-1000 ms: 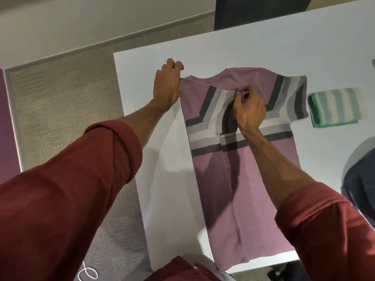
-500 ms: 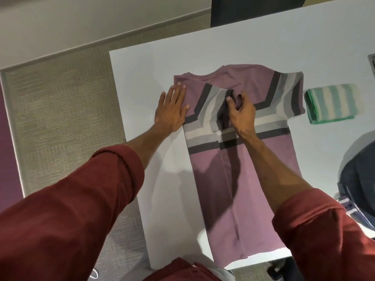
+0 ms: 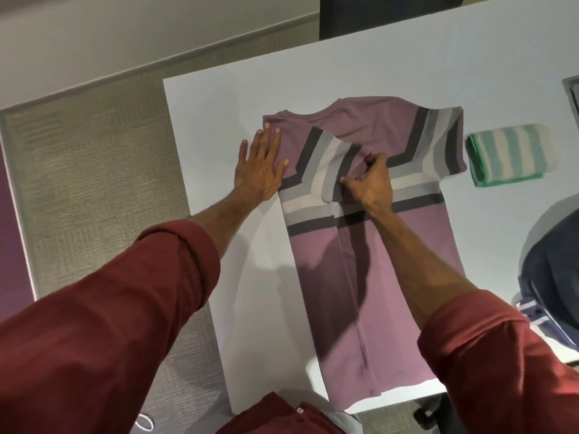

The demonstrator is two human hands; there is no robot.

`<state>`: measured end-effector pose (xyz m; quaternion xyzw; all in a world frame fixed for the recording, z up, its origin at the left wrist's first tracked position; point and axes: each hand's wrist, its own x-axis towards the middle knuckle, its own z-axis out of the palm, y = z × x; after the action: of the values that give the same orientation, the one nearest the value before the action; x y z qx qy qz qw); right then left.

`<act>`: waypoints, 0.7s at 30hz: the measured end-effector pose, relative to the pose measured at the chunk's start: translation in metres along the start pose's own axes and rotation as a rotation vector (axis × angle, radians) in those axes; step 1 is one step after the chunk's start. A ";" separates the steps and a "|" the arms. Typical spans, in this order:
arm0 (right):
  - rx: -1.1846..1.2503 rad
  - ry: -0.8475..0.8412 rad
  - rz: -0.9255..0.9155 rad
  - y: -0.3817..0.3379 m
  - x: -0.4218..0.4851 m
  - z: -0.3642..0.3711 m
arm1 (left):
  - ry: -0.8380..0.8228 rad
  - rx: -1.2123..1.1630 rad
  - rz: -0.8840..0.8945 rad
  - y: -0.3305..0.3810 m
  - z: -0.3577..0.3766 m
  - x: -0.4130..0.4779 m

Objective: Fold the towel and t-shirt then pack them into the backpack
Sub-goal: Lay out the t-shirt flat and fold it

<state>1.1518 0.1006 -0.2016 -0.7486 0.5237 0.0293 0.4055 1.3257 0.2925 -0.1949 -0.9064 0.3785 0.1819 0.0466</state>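
- Your left hand (image 3: 261, 166) lies flat, fingers straight and spread; it presses on the shirt (image 3: 360, 277) at its folded left edge, just below the shoulder; the heel of the palm rests on the table (image 3: 219, 120).
- Your right hand (image 3: 369, 181) has its fingers curled; thumb and fingertips pinch the cloth at the tip of the folded-in sleeve, at mid-chest.
- You have the shirt flat on the table; it is mauve with dark, grey and white stripes; the collar points to 12 o'clock and the hem to 6 o'clock, where it reaches the near table edge.
- Its left side is folded in to a straight edge, with that sleeve laid across the chest; the other sleeve is spread out toward 3 o'clock.
- At 3 o'clock from the shirt you have the towel (image 3: 507, 155), striped green and white; it is folded and lies on the table, just beside the spread sleeve but apart from it.
- At 4 o'clock from the shirt sits the backpack (image 3: 554, 277), dark blue and partly cut off by the edge of view; you cannot tell from here whether it is open.
- Your red cuffs (image 3: 125, 308) are rolled up; both forearms are bare.
- Carpet (image 3: 94, 167) lies at 9 o'clock, past the table's left edge; a dark shape (image 3: 376, 14) stands at 12 o'clock behind the far edge.
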 end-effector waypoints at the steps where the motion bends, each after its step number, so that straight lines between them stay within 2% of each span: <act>1: -0.060 0.063 -0.019 0.001 -0.001 0.004 | 0.003 0.008 0.003 0.000 0.000 0.000; 4: -0.306 0.351 -0.112 0.004 -0.012 0.011 | 0.021 0.039 -0.005 -0.005 -0.001 0.000; 6: -0.440 0.391 -0.305 0.007 -0.028 0.017 | 0.048 0.032 0.001 -0.009 -0.004 0.000; 9: -0.518 0.185 -0.669 0.012 -0.067 0.045 | 0.092 0.023 0.106 -0.005 -0.003 -0.008; 11: -0.628 -0.022 -0.765 0.018 -0.101 0.068 | 0.052 0.034 0.161 0.002 0.003 -0.017; 13: -0.726 -0.163 -0.706 0.028 -0.130 0.087 | 0.015 0.029 0.143 0.004 0.009 -0.025; 15: -0.713 -0.223 -0.576 0.045 -0.154 0.096 | 0.009 -0.003 0.129 0.001 0.010 -0.025; 17: -0.678 -0.214 -0.515 0.067 -0.178 0.095 | 0.006 0.000 0.143 -0.002 0.008 -0.021; 19: -0.670 -0.128 -0.543 0.088 -0.202 0.090 | -0.014 0.016 0.148 -0.007 0.003 -0.016; 21: -0.689 -0.137 -0.546 0.105 -0.218 0.085 | -0.025 0.025 0.144 -0.009 0.001 -0.013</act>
<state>1.0010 0.3080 -0.2169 -0.9472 0.2386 0.1434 0.1590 1.3229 0.3078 -0.1917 -0.8738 0.4445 0.1910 0.0495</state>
